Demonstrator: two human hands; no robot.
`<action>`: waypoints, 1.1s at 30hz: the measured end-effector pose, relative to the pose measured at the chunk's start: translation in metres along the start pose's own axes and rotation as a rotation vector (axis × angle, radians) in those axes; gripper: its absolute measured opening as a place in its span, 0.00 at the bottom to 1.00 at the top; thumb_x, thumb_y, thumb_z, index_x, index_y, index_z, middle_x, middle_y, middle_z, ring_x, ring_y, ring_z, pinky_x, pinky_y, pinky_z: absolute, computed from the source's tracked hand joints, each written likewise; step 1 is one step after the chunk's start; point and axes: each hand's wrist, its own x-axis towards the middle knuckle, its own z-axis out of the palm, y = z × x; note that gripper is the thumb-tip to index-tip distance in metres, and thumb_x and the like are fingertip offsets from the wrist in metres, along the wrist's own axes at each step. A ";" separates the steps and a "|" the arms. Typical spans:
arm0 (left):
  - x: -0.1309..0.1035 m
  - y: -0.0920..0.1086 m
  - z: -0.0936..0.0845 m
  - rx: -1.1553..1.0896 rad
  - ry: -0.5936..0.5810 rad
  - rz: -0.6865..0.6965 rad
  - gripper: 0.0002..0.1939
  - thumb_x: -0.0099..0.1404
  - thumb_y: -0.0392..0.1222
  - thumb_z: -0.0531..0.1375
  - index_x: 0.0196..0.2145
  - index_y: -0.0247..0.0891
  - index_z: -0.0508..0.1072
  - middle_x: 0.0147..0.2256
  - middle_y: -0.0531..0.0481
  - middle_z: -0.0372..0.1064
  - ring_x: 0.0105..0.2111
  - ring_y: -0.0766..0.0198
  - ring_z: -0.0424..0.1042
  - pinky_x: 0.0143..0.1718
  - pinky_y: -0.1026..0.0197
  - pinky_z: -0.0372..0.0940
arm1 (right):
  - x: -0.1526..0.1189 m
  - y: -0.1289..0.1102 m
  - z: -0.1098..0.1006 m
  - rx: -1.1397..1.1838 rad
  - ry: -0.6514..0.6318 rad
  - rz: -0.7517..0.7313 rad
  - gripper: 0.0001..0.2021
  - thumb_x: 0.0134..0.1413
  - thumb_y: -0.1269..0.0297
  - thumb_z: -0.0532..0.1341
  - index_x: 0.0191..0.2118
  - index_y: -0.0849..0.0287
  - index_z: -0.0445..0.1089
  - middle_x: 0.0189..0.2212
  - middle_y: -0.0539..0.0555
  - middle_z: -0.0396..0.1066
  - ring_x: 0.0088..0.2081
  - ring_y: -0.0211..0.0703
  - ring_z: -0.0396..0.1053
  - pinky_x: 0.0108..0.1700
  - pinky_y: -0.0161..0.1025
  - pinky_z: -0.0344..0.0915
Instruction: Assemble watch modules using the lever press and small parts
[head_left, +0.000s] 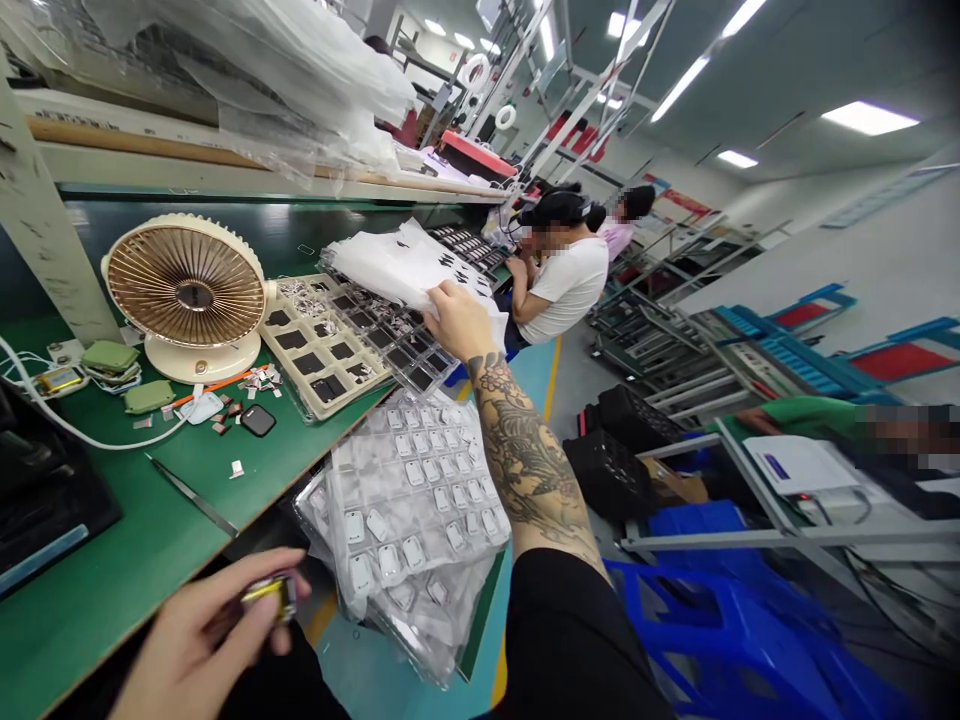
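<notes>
Head view: left fingers pinching small yellow-and-silver part; right fingers pinching white sheet, clear compartmented tray just beside them.

A small silver-and-yellow part sits pinched in the left hand. A slanted white sheet, dotted with black pieces, touches the right hand.

Black-flecked white sheet, green tabletop

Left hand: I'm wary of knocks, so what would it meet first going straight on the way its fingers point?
Probably the clear trays holding white pieces, beyond the left hand in the picture; depth is unclear, so it might pass above them.
</notes>
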 end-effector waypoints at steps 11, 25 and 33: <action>0.231 0.011 0.166 -0.630 -0.122 -0.417 0.16 0.80 0.50 0.66 0.56 0.35 0.77 0.37 0.49 0.77 0.30 0.64 0.76 0.30 0.62 0.73 | -0.004 0.004 0.001 -0.028 0.032 -0.033 0.12 0.72 0.65 0.60 0.56 0.61 0.74 0.57 0.69 0.73 0.58 0.65 0.68 0.48 0.50 0.69; 0.229 0.014 0.181 -0.555 0.090 -0.276 0.16 0.80 0.50 0.68 0.53 0.34 0.79 0.47 0.45 0.79 0.40 0.59 0.80 0.41 0.55 0.80 | -0.003 -0.009 0.006 -0.036 0.021 -0.023 0.12 0.73 0.67 0.58 0.56 0.60 0.74 0.57 0.68 0.73 0.59 0.61 0.67 0.46 0.47 0.68; 0.186 -0.008 0.141 -0.567 0.122 -0.176 0.21 0.76 0.55 0.70 0.36 0.34 0.76 0.38 0.48 0.75 0.30 0.66 0.74 0.24 0.67 0.67 | -0.011 -0.033 0.024 0.006 -0.087 -0.019 0.11 0.73 0.65 0.63 0.55 0.61 0.75 0.57 0.67 0.73 0.58 0.60 0.68 0.47 0.45 0.67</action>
